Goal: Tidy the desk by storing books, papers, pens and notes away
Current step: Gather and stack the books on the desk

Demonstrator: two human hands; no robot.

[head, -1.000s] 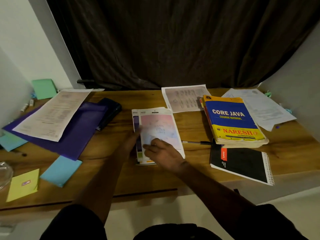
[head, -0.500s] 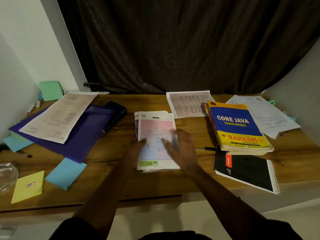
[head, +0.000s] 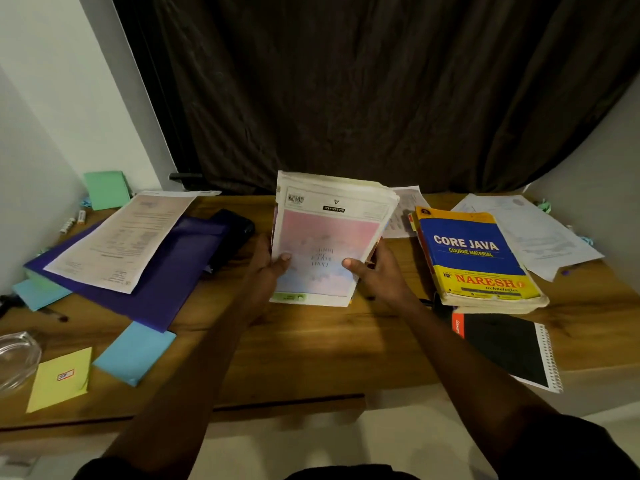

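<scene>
Both hands, left (head: 266, 268) and right (head: 377, 271), are now gripping the pink notebooks (head: 325, 251). Stack is tilting up off the desk (head: 311, 348), no longer lying flat.

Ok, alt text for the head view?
The left hand and right hand hold a pink-covered stack of notebooks tilted up over a wooden desk. A blue and yellow book lies to its right, a purple folder under a paper to its left.

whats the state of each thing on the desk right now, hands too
pink notebook: closed, held tilted up in both hands
left hand: grips its left edge
right hand: grips its right edge
java book: closed, lying flat
black notebook: closed, lying flat
purple folder: flat, paper sheet on top
</scene>
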